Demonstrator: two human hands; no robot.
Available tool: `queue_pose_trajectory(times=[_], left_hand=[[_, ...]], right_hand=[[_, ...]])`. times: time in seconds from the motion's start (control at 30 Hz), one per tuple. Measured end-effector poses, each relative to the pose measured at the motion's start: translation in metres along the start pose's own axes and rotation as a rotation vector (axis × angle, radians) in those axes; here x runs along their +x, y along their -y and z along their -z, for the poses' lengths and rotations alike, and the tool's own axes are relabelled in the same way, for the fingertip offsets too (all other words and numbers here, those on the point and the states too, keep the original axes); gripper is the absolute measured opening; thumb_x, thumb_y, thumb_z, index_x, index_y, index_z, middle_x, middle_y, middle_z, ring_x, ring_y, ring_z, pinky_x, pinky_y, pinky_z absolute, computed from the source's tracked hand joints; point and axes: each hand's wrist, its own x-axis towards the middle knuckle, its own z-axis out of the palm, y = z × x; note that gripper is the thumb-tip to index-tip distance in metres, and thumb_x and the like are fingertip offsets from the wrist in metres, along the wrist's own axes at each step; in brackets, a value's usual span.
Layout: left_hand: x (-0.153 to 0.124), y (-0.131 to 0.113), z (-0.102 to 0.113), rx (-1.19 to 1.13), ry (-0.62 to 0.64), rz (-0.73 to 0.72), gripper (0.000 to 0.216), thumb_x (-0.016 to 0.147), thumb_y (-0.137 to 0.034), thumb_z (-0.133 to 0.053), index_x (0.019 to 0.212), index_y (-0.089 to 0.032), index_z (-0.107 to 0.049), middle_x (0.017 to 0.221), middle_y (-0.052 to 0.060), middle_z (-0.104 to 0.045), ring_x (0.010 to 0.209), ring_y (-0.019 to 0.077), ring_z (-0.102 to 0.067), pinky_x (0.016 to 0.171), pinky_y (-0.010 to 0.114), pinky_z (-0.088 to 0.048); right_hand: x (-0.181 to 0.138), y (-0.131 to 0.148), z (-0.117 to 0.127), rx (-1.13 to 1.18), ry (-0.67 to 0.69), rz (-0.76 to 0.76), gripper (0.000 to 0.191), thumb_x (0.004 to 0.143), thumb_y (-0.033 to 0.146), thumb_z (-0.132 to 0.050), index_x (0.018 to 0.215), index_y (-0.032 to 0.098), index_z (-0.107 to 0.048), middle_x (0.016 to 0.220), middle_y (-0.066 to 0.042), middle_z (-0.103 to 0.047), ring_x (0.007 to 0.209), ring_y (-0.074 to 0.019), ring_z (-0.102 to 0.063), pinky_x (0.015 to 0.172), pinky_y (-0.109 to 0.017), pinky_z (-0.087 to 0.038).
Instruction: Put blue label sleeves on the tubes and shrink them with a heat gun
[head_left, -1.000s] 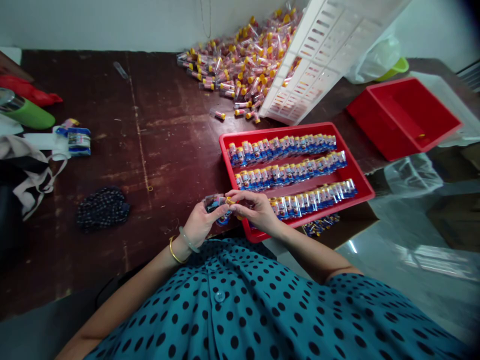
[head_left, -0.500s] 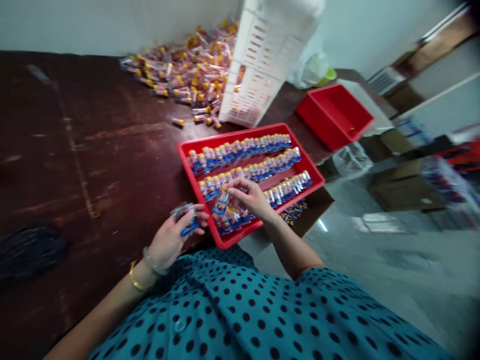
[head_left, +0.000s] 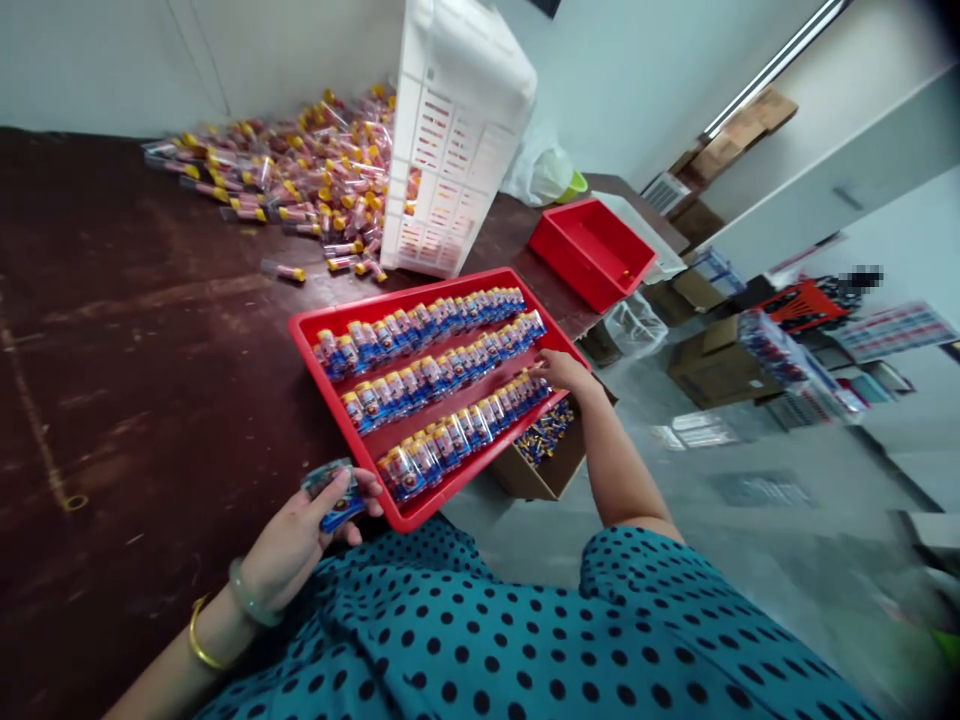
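My left hand (head_left: 304, 530) is closed around a small stack of clear plastic sleeves printed in blue (head_left: 337, 497), beside the near left corner of a shallow red tray (head_left: 442, 497). Three rows of yellow-capped tubes in blue printed sleeves fill much of this tray. My right hand (head_left: 568, 372) reaches over its right side, fingers bent together at the right end of the front row (head_left: 465, 430). The fingertips meet the sleeved tubes there; whether one is pinched between them is hard to make out.
Loose yellow-capped tubes (head_left: 300, 170) lie heaped by the wall, against a tilted white crate (head_left: 450, 150). A red bin (head_left: 592, 250) stands at the table's far right. Below the tray sits a cardboard box (head_left: 536, 475) of small blue-and-yellow pieces. More boxes (head_left: 705, 365) are on the floor.
My right hand has gone from the front row's left part, where it held a sleeved tube, to its right end. The left hand still holds the sleeves. The view has shifted right.
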Motion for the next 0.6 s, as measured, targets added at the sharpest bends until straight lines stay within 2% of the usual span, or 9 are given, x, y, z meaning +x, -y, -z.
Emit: queue_pose_trajectory(times=[0.1,0.17,0.2,0.23,0.3,0.37,0.43,0.5,0.6], left_hand=[[0.0,0.001,0.001,0.004,-0.004,-0.043,0.03,0.076,-0.042,-0.074,0.09,-0.016,-0.07,0.083,0.007,-0.069,0.07,0.0177,-0.064,0.049,0.023,-0.052],[0.001,0.0,0.0,-0.053,-0.022,-0.064,0.03,0.076,-0.036,-0.075,0.098,-0.016,-0.07,0.091,0.008,-0.071,0.078,0.0191,-0.067,0.062,0.027,-0.058],[0.003,0.0,-0.002,-0.089,-0.023,-0.067,0.031,0.077,-0.034,-0.075,0.101,-0.016,-0.07,0.096,0.009,-0.072,0.084,0.0203,-0.068,0.067,0.029,-0.06],[0.005,0.0,-0.003,-0.12,-0.023,-0.069,0.03,0.077,-0.033,-0.075,0.102,-0.016,-0.07,0.098,0.01,-0.072,0.086,0.0211,-0.069,0.068,0.03,-0.06],[0.01,0.0,-0.005,-0.157,-0.041,-0.083,0.027,0.075,-0.033,-0.076,0.094,-0.014,-0.07,0.091,0.01,-0.072,0.081,0.0207,-0.07,0.061,0.027,-0.059],[0.015,0.0,-0.005,-0.162,-0.109,-0.135,0.028,0.07,-0.033,-0.081,0.085,-0.013,-0.069,0.077,0.007,-0.071,0.07,0.018,-0.069,0.049,0.022,-0.054],[0.018,0.0,-0.004,-0.158,-0.197,-0.212,0.031,0.064,-0.033,-0.085,0.08,-0.012,-0.068,0.069,0.004,-0.069,0.061,0.0155,-0.066,0.043,0.019,-0.048],[0.018,0.0,-0.001,-0.144,-0.261,-0.276,0.033,0.061,-0.033,-0.086,0.078,-0.011,-0.068,0.066,0.004,-0.068,0.057,0.0148,-0.064,0.04,0.019,-0.045],[0.017,0.0,0.005,-0.139,-0.331,-0.353,0.032,0.06,-0.031,-0.086,0.076,-0.012,-0.066,0.066,0.002,-0.067,0.056,0.0137,-0.063,0.042,0.02,-0.044]], right_hand=[[-0.01,0.006,-0.005,0.072,-0.144,-0.013,0.031,0.083,0.026,-0.064,0.11,0.012,-0.061,0.107,-0.017,-0.067,0.099,-0.0272,-0.063,0.087,-0.041,-0.049],[-0.019,0.022,-0.009,0.319,-0.2,0.108,0.032,0.085,0.025,-0.059,0.115,0.013,-0.057,0.11,-0.015,-0.065,0.1,-0.0246,-0.062,0.087,-0.04,-0.05],[-0.026,0.037,-0.012,0.495,-0.157,0.203,0.034,0.085,0.026,-0.059,0.117,0.015,-0.055,0.11,-0.013,-0.065,0.097,-0.0222,-0.063,0.084,-0.038,-0.052],[-0.035,0.056,-0.017,0.669,-0.054,0.305,0.035,0.086,0.029,-0.06,0.119,0.017,-0.054,0.11,-0.01,-0.065,0.093,-0.0198,-0.063,0.079,-0.035,-0.054],[-0.057,0.101,-0.029,0.927,0.259,0.478,0.038,0.086,0.035,-0.063,0.12,0.021,-0.053,0.105,-0.006,-0.065,0.084,-0.0158,-0.064,0.071,-0.03,-0.055],[-0.082,0.149,-0.044,0.994,0.535,0.621,0.036,0.087,0.036,-0.065,0.119,0.022,-0.058,0.1,-0.003,-0.066,0.084,-0.0139,-0.063,0.074,-0.028,-0.054],[-0.103,0.188,-0.059,0.963,0.685,0.722,0.032,0.09,0.037,-0.061,0.12,0.024,-0.063,0.103,-0.003,-0.065,0.09,-0.0142,-0.062,0.08,-0.029,-0.053],[-0.114,0.215,-0.07,0.923,0.629,0.785,0.03,0.09,0.038,-0.061,0.117,0.025,-0.067,0.107,-0.004,-0.063,0.097,-0.0157,-0.06,0.086,-0.031,-0.051],[-0.115,0.235,-0.077,0.89,0.297,0.826,0.017,0.086,0.035,-0.068,0.099,0.024,-0.071,0.103,-0.004,-0.058,0.104,-0.0181,-0.056,0.096,-0.035,-0.046]])
